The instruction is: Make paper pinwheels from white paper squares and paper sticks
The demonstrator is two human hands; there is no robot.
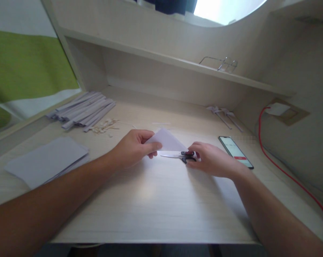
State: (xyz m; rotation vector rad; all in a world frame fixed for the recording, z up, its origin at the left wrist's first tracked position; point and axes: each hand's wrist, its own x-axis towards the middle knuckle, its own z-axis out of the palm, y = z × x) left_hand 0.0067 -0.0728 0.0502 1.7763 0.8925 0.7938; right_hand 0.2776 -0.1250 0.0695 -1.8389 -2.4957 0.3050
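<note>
White folded paper [168, 140] pinched in left hand [134, 147], fingers curled.

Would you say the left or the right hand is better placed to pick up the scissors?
Probably the right hand: its fingers already rest at the handles of the scissors lying on the desk. The left hand is occupied, pinching the folded white paper.
</note>
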